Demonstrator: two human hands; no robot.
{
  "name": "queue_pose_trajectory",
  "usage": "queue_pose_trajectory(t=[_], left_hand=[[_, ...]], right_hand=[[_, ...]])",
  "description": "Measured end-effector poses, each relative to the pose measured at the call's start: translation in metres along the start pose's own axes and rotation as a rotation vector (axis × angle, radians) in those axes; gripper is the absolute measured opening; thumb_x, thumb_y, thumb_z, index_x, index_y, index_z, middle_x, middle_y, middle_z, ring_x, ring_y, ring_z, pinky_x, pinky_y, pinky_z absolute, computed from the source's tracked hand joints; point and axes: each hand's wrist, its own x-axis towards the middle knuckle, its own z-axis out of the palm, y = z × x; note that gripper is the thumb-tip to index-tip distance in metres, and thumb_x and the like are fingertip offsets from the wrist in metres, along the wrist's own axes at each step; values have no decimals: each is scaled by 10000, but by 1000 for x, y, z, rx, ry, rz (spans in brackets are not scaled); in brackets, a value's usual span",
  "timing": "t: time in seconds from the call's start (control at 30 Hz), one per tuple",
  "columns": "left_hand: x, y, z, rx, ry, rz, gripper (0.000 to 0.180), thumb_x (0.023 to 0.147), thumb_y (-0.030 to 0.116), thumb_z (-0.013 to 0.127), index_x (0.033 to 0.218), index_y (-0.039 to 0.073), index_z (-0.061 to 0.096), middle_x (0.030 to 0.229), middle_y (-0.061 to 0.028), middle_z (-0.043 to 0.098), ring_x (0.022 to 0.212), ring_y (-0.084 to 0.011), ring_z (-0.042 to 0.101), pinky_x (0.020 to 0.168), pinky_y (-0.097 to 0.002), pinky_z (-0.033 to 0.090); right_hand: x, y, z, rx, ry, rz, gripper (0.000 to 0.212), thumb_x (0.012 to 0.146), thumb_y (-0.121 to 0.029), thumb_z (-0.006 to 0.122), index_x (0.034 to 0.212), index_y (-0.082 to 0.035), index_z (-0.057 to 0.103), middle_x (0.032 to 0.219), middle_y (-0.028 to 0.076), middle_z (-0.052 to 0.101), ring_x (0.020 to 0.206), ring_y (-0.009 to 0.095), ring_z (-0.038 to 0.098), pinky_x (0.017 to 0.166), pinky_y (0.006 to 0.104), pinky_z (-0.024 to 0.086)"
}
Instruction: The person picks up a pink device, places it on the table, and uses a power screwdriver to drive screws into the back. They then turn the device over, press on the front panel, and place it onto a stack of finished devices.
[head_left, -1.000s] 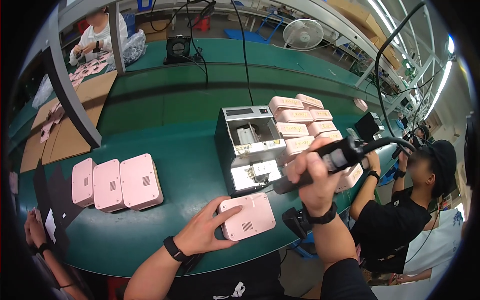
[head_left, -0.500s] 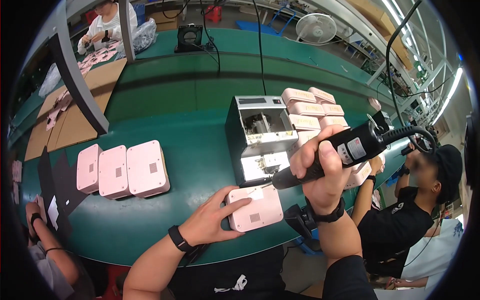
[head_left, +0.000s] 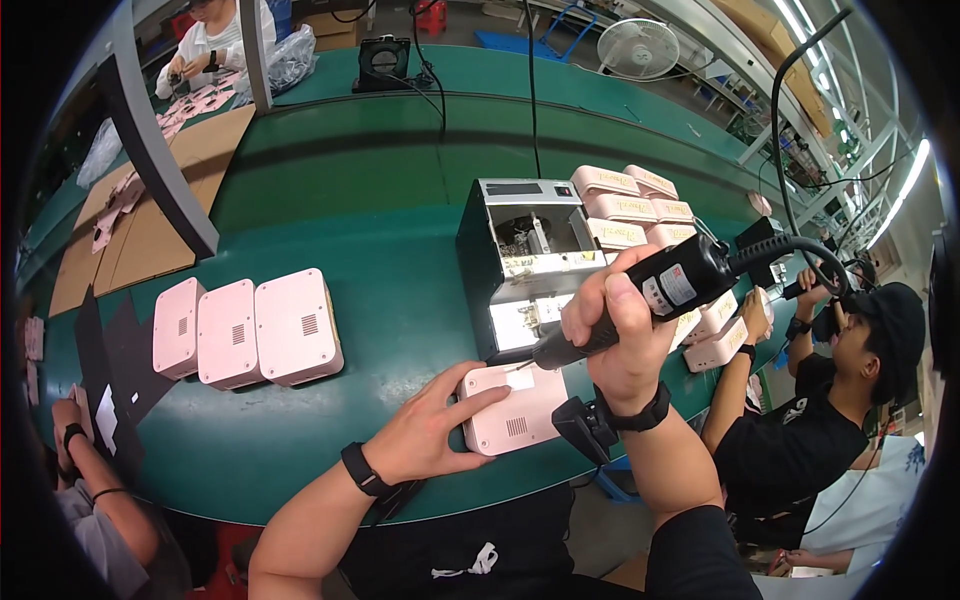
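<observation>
A pink plastic case (head_left: 517, 427) with a small vent grille and a white label lies on the green bench in front of me. My left hand (head_left: 432, 420) grips its left side, thumb at the near edge and index finger stretched over the top by the label. In my right hand (head_left: 622, 325) is a black corded electric screwdriver (head_left: 680, 278), tilted down to the left. Its thin bit points at the case's far edge, close above the label; whether it touches a screw I cannot tell.
Just behind the case stands a black screw feeder (head_left: 480, 260). Several pink cases (head_left: 620, 207) are stacked to its right; three more (head_left: 297, 330) stand at left. Cables hang overhead. Co-workers sit at right (head_left: 800, 400), far left and lower left. Cardboard (head_left: 180, 220) lies far left.
My right hand has brought the screwdriver slightly left, and its bit now sits nearer the far edge of the case. My left hand keeps its grip. The view has shifted a little.
</observation>
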Motion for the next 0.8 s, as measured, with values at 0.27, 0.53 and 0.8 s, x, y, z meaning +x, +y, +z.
queue_pose_trajectory(t=[0.27, 0.53, 0.8], left_hand=[[0, -1, 0, 6, 6, 14, 803, 671, 236, 866, 1406, 199, 544, 1441, -187, 419, 1280, -381, 509, 1036, -443, 486], [1, 0, 1, -1, 6, 19, 816, 666, 232, 868, 1412, 197, 540, 1440, -184, 419, 1276, -376, 512, 1033, -437, 489], [13, 8, 17, -21, -36, 50, 803, 681, 244, 854, 1416, 194, 536, 1434, -186, 415, 1281, -382, 505, 1040, -441, 482]], right_hand=[[-6, 2, 4, 60, 21, -49, 206, 931, -143, 558, 1080, -70, 438, 656, 87, 518, 483, 165, 477, 474, 335, 434], [-6, -3, 1, 0, -20, -19, 218, 921, -141, 556, 1092, -72, 442, 664, 86, 522, 493, 176, 488, 484, 347, 449], [16, -33, -14, 61, 51, -151, 174, 953, -126, 531, 1092, -66, 445, 687, 73, 529, 518, 166, 503, 510, 347, 458]])
